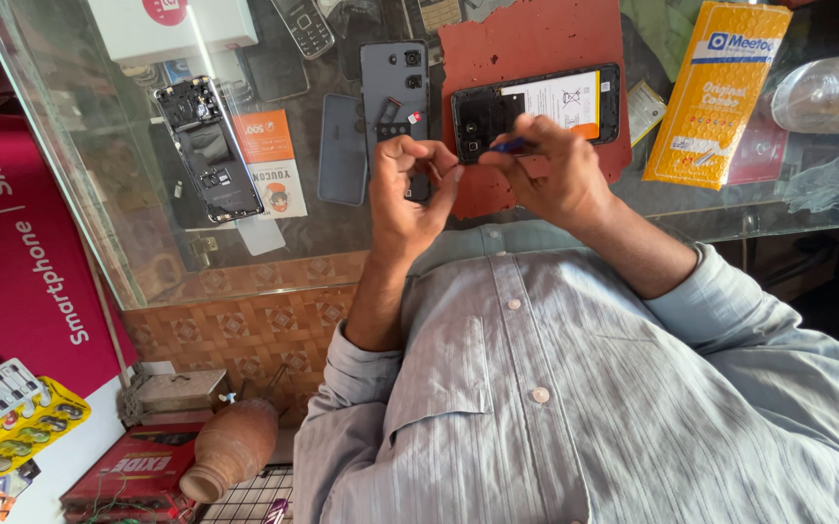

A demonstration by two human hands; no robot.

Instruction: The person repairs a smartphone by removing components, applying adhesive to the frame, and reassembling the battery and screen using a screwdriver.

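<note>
My left hand (408, 189) is curled over the glass counter, its fingers pinched around something too small to make out. My right hand (548, 170) grips a thin blue-handled tool (509, 147) whose tip points toward my left fingers. Just beyond both hands an opened phone (536, 109), back removed and white battery exposed, lies on a red-brown mat (526, 39). A grey phone back cover (395, 78) with a small dark part on it lies left of the mat.
A glass counter (148, 243) carries a second opened phone (208, 147), a blue-grey phone case (343, 148), an orange card (270, 160), a white box (172, 27), a keypad phone (304, 25), a yellow padded packet (718, 92) and clear plastic bags (832, 92). Below left are a clay pot (233, 448) and a red box (133, 471).
</note>
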